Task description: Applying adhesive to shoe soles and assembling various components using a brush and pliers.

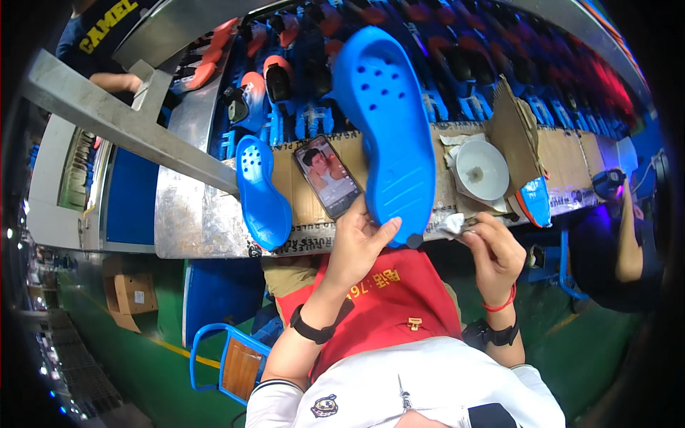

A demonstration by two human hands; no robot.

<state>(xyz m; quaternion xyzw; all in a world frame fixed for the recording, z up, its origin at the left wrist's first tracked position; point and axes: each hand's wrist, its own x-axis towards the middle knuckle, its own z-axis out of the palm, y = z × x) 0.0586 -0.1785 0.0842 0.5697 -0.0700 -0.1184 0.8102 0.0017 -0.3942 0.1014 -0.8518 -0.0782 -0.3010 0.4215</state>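
Note:
A large blue shoe sole (pixel 403 153) with a cluster of holes near its toe end stands up from my left hand (pixel 360 239). My left thumb and fingers are closed on its heel end. A small black spot shows at the heel's lower edge. My right hand (pixel 496 253) pinches a small white-tipped tool (pixel 453 224), just right of the heel and apart from it; whether its tip is cloth or bristle I cannot make out. Beyond the right hand sits a white bowl (pixel 492 160) with a little pale stuff inside. A smaller blue sole (pixel 264 200) lies to the left.
A lit phone (pixel 328 178) lies on the cardboard-covered bench (pixel 285 189). Behind runs a rack of shoes (pixel 278 78) on blue holders. A cardboard flap (pixel 517 135) stands beside the bowl. A metal beam (pixel 143 121) crosses at left. Other people's arms show at far left and right.

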